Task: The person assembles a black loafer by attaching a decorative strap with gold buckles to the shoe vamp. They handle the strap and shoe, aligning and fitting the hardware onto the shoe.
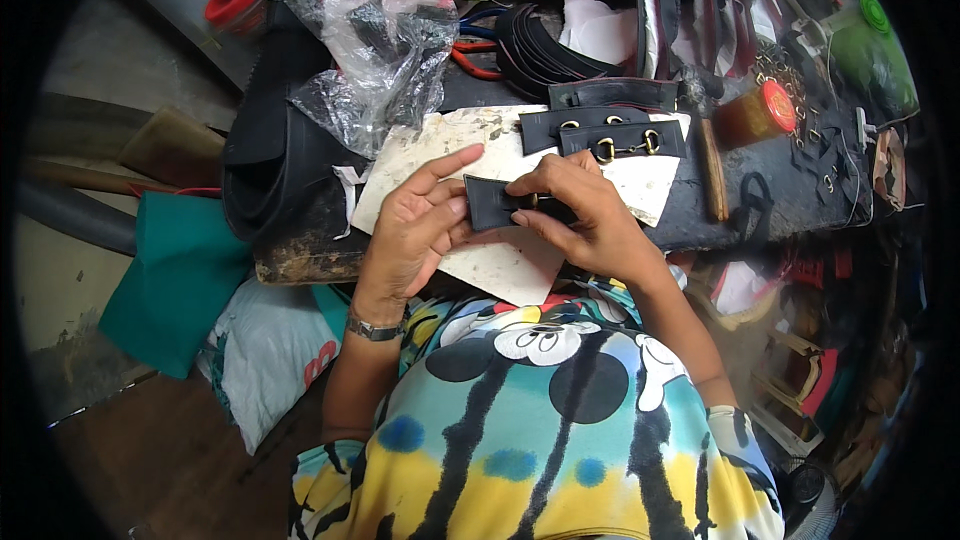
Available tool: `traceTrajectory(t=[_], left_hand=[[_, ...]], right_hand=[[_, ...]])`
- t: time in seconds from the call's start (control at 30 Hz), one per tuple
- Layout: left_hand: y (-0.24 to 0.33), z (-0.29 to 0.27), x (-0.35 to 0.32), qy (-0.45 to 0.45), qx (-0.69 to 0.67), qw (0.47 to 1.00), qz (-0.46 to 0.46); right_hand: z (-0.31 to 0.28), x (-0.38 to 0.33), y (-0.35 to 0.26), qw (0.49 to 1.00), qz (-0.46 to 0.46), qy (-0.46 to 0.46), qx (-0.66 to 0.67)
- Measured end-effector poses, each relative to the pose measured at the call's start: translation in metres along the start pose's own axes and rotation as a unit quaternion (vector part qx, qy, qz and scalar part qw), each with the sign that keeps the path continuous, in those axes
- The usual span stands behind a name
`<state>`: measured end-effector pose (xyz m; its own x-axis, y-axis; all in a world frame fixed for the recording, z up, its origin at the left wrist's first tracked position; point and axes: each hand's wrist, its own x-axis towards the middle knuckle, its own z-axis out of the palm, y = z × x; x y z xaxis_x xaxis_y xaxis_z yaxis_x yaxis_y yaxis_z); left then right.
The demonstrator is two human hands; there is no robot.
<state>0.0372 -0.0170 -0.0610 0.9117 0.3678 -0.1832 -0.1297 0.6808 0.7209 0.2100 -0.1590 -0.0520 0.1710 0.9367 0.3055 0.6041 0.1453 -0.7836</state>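
Note:
Both hands hold one black leather strap piece (490, 202) with a small gold metal fitting, just above a stained white work board (500, 265). My left hand (418, 230) supports its left end with the palm up and fingers spread under it. My right hand (580, 205) pinches the piece from the right, fingertips at the gold fitting. Three similar finished black strap pieces with gold buckles (620, 135) lie stacked on the board just beyond my right hand.
A dark workbench (760, 195) carries a wooden-handled tool (712, 175), an amber jar with a red lid (758, 112), scissors with red handles (470, 55), black strap loops (545, 50) and a crumpled clear plastic bag (370, 30). Teal cloth (170, 280) lies at lower left.

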Motion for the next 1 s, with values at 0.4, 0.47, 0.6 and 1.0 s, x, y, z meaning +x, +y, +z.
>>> traceTrajectory(t=[0.4, 0.47, 0.6, 1.0], left_hand=[[-0.013, 0.000, 0.002, 0.056, 0.106, 0.993, -0.006], [-0.014, 0.004, 0.002, 0.064, 0.119, 0.991, 0.009], [-0.012, 0.007, 0.001, 0.069, 0.147, 0.987, 0.018], [-0.016, 0.008, 0.002, 0.062, 0.092, 0.994, 0.013]], right_hand=[[0.008, -0.002, 0.001, 1.000, -0.021, 0.012, 0.011], [0.008, -0.002, 0.001, 1.000, -0.017, 0.012, 0.015], [0.006, -0.002, -0.001, 1.000, -0.004, 0.003, 0.018], [0.005, -0.002, -0.001, 1.000, -0.005, 0.005, 0.030]])
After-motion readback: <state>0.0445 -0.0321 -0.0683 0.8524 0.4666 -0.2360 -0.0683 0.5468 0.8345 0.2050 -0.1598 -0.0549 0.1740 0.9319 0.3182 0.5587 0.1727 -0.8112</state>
